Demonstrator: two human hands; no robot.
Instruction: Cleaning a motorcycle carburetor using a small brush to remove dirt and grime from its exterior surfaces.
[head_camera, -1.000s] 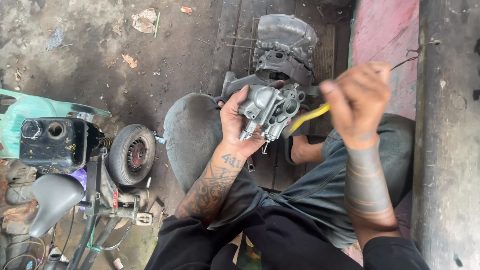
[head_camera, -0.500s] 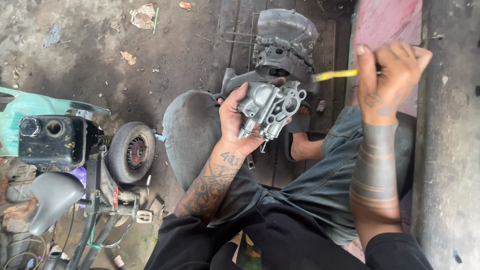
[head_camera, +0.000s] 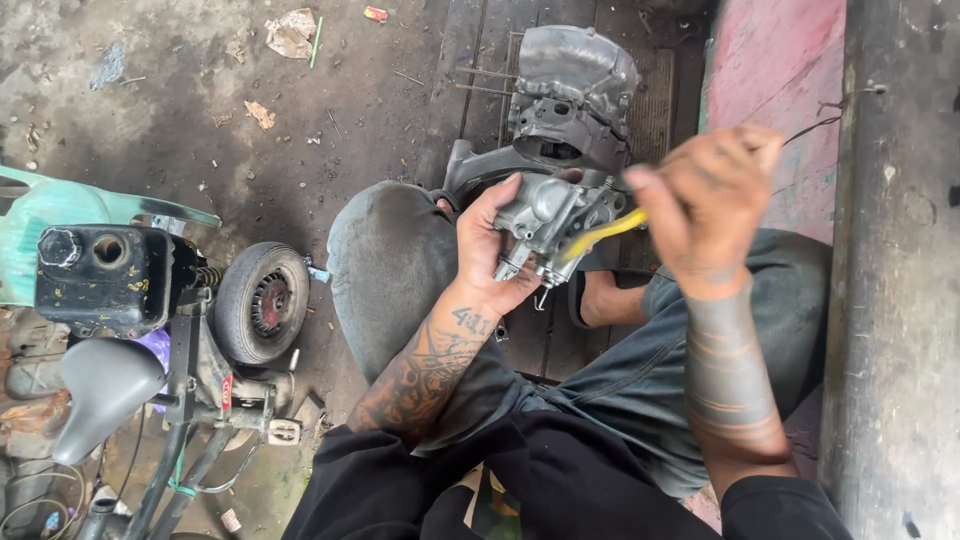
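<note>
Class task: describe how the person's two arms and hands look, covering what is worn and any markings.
Both hands are bare, no gloves. The left hand leads to a forearm covered in dark tattoo patterns, with small inked characters near the wrist. The right hand has faint tattoo marks on its back, and its forearm carries broad dark tattooed bands. Black sleeves are pushed up to the elbows on both arms.

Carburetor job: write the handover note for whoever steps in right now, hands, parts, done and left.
Left hand: grips the grey metal carburetor from the side, held up over the knees.
Right hand: closed on a yellow-handled tool, its tip at the carburetor's right side.
Nearby: grey engine casing on the floor just beyond; small scooter with black tank and wheel to the left.
Done: carburetor is off and in hand.
Left: the work with the tool looks unfinished; how far along it is cannot be told.
</note>
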